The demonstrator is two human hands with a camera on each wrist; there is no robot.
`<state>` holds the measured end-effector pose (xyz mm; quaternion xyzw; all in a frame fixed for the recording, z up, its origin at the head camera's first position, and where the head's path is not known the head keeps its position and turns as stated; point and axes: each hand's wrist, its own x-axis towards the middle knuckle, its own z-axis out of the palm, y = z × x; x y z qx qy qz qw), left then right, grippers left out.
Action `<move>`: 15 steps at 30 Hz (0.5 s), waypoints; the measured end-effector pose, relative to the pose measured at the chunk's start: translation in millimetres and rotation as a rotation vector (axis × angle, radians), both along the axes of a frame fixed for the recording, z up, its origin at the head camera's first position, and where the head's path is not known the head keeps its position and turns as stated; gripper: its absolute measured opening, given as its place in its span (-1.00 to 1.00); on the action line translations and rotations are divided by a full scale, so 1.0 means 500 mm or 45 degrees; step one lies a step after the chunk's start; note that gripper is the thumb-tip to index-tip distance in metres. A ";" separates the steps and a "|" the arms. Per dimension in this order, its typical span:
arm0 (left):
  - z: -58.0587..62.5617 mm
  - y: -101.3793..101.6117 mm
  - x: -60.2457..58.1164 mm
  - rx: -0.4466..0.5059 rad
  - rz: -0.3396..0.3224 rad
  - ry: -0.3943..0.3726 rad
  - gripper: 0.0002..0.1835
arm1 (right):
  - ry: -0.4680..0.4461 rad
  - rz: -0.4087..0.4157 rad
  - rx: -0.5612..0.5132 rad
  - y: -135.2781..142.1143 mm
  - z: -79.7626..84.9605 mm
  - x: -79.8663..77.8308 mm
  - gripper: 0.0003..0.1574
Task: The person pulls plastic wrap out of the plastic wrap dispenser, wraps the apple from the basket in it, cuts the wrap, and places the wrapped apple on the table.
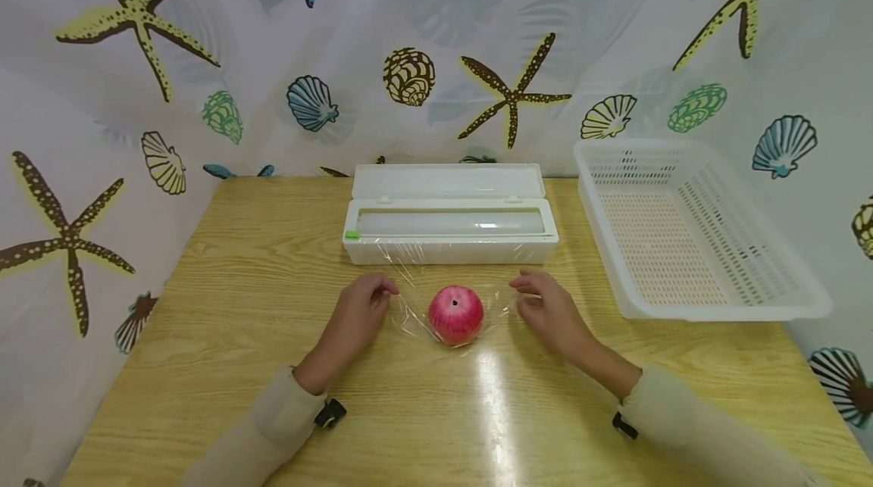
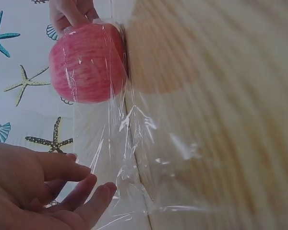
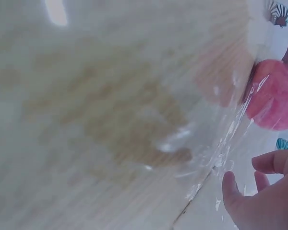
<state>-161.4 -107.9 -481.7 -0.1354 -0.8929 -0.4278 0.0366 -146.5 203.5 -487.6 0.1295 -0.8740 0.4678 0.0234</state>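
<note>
A pinkish-red apple (image 1: 455, 315) sits on the table between the two hands, stem dimple facing up. Clear cling film (image 1: 411, 318) lies around and over it, wrinkled and shiny, fanning out toward both hands. On the apple's left, the left hand (image 1: 367, 304) has its fingertips right at the film, fingers loosely bent. Opposite it, the right hand (image 1: 548, 310) is at the film's other side; the right wrist view shows thumb and forefinger (image 3: 269, 164) apart. Creased film (image 2: 134, 124) runs past the left fingertips in the left wrist view.
Behind the apple stands a white cling film box (image 1: 450, 251), lid raised, with the film roll (image 1: 450, 224) inside and a green slider (image 1: 352, 234) at its left. A white plastic basket (image 1: 723, 311) stands at the right. Patterned cloth (image 1: 409, 10) hangs around the wooden table (image 1: 259, 275).
</note>
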 end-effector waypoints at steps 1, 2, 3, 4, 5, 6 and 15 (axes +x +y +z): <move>0.002 0.000 0.006 0.007 -0.001 0.004 -0.84 | 0.013 -0.005 0.011 0.000 0.002 0.007 -0.70; 0.003 -0.001 0.013 0.012 0.001 0.003 -0.84 | 0.013 -0.015 0.026 0.000 0.004 0.016 -0.69; 0.006 -0.001 0.021 0.025 0.007 -0.008 -0.84 | 0.004 -0.025 0.043 -0.001 0.006 0.025 -0.69; 0.010 -0.001 0.031 0.042 0.020 -0.035 -0.83 | -0.011 -0.034 0.053 -0.002 0.008 0.034 -0.68; 0.014 0.000 0.040 0.057 0.030 -0.064 -0.83 | -0.030 -0.038 0.050 -0.003 0.009 0.043 -0.67; 0.018 0.002 0.050 0.062 0.039 -0.100 -0.81 | -0.049 -0.036 0.050 -0.006 0.010 0.051 -0.65; 0.028 0.030 0.085 0.037 -0.048 -0.283 -0.52 | -0.148 0.020 -0.036 -0.044 0.004 0.065 -0.38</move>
